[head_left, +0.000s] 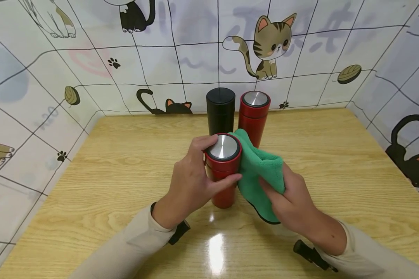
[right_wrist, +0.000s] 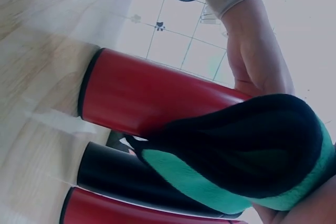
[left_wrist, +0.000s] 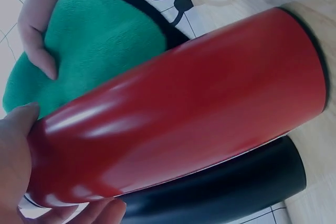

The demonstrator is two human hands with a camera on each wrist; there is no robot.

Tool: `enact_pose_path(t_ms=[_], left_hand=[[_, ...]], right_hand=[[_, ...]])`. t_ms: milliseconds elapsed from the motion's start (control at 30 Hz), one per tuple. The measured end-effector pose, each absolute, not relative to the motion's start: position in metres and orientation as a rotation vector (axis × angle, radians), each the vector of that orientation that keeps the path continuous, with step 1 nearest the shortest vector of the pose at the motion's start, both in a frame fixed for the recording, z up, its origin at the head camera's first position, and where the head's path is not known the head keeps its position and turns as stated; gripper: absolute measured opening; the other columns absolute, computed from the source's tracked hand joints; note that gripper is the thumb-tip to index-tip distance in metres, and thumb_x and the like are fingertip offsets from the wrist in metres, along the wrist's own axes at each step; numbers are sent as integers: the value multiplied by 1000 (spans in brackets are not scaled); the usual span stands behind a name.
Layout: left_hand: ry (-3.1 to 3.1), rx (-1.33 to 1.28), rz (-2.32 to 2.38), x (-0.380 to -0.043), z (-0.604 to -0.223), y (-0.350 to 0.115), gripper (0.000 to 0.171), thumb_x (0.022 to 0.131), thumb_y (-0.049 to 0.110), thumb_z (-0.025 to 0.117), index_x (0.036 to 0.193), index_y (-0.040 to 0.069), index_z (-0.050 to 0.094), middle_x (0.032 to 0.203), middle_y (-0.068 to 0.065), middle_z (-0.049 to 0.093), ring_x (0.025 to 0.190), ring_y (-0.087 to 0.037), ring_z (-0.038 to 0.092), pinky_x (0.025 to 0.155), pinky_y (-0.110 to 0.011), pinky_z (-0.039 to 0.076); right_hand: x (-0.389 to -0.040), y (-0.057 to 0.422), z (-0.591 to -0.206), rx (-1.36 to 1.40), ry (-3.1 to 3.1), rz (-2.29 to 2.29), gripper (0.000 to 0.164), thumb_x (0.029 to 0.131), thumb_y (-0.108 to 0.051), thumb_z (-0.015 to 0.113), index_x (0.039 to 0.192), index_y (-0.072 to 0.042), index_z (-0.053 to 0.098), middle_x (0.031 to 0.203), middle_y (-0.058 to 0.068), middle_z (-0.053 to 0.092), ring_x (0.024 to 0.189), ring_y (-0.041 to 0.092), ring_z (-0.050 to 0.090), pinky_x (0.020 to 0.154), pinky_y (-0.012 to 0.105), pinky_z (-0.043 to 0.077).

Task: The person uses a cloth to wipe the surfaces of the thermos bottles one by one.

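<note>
A red thermos flask [head_left: 224, 199] with a shiny steel-topped lid stands on the wooden table in the middle of the head view. My left hand [head_left: 190, 178] grips it near the top, thumb across the front and fingers around the upper left. In my right hand [head_left: 293, 201] is a folded green cloth [head_left: 256, 162] with dark edging, held against the flask's right side. The left wrist view shows the flask's smooth red wall [left_wrist: 194, 98] down to its dark base, with the cloth [left_wrist: 105, 40] touching along it. Folds of cloth [right_wrist: 194, 179] hide part of the flask in the right wrist view.
Just behind stand a black thermos flask [head_left: 220, 112] and a second red thermos flask [head_left: 254, 120], close together. White walls with cat drawings [head_left: 269, 46] enclose the wooden table [head_left: 125, 155] at the back and sides.
</note>
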State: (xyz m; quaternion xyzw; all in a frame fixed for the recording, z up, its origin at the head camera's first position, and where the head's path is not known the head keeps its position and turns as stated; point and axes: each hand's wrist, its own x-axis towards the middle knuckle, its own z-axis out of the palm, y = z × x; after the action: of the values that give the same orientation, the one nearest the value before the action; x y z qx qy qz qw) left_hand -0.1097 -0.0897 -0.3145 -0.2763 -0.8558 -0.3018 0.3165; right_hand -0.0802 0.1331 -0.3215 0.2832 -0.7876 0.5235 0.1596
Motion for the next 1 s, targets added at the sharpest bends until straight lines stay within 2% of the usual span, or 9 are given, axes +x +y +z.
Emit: enact_pose_path(t_ms=[133,267,367,433,533,600,667,833,1000], left_hand=[[-2260,-714,-738,-110,-315,-90,93,73,45,87,137,4,34,123,-13,64,107,-24,70,80,-36,62],[-2274,-720,-774,-109,-315,-93,75,83,39,73,137,5,34,125,-14,62,103,-24,70,77,-36,62],[-2295,-713,-802,-106,-315,-94,66,84,32,62,138,6,35,127,-13,61,102,-23,69,77,-36,62],[-2295,-703,-803,-105,-315,-94,64,83,32,59,137,6,36,126,-13,62,103,-23,69,76,-36,62],[-2296,-693,-794,-103,-313,-93,64,84,34,64,136,7,38,121,-11,62,89,-20,67,67,-31,60],[-2312,-687,-810,-103,-311,-92,68,84,37,69,137,8,38,119,-10,60,85,-18,66,63,-28,59],[-2364,-668,-867,-102,-308,-91,75,83,41,74,140,10,36,116,-8,59,83,-15,63,62,-24,57],[-2531,-591,-1029,-102,-306,-91,85,81,47,80,145,13,36,121,-2,59,95,-11,61,69,-23,55],[-2598,-595,-1028,-103,-307,-91,80,80,48,80,141,13,43,122,-1,56,94,-11,57,70,-26,55]], right_hand=[[-79,132,-322,826,-2168,1500,56,87,18,55,140,-2,54,136,-7,62,120,0,61,94,14,51],[-82,132,-323,836,-2317,1491,55,94,10,53,146,-10,48,141,1,60,123,-2,58,95,14,50],[-82,133,-323,795,-2436,1457,53,98,4,53,147,-14,46,142,5,59,123,-3,57,96,14,49],[-81,133,-322,768,-2421,1469,53,96,5,54,145,-14,49,140,2,61,122,-3,58,95,14,49],[-79,134,-321,754,-2295,1519,52,93,10,55,141,-8,52,136,-6,63,120,-2,60,95,14,51],[-79,134,-320,771,-2222,1546,52,93,12,53,141,-5,53,135,-9,63,119,0,61,95,15,51],[-81,134,-320,784,-2214,1562,51,94,12,52,142,-4,51,136,-3,63,120,1,61,95,16,52],[-85,134,-320,761,-2427,1505,50,99,3,50,147,-9,44,142,9,59,122,1,59,95,15,50],[-82,135,-319,743,-2365,1529,49,97,5,52,144,-8,48,138,4,61,120,1,60,95,14,51]])
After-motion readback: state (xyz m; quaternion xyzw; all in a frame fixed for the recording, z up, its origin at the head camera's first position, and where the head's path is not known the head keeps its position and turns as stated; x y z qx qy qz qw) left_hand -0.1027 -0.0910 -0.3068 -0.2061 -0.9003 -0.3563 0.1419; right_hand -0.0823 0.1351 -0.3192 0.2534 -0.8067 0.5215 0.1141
